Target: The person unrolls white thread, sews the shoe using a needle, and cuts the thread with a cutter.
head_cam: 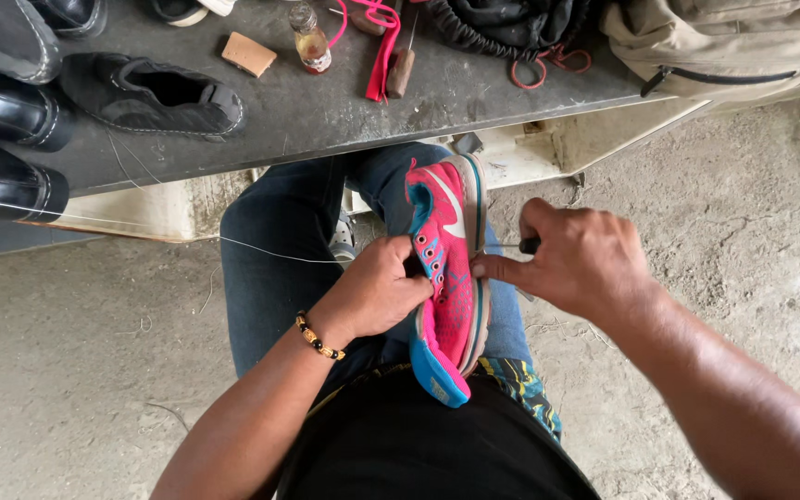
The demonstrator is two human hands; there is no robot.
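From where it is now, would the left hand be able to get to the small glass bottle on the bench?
Probably not right away. The left hand is gripping the pink shoe on the lap, and the bottle stands far up the bench. Nothing blocks the path, but the hand would have to let go first.

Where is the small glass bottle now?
In the head view, the bottle stands at the top on the dark bench, between the tan block and the pink laces.

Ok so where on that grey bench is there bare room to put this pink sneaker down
The grey bench is bare along its front edge, between the black suede shoe and the tan backpack, below the small bottle and wooden-handled tool. The left end is crowded with black leather shoes; the back edge holds a pink lace.
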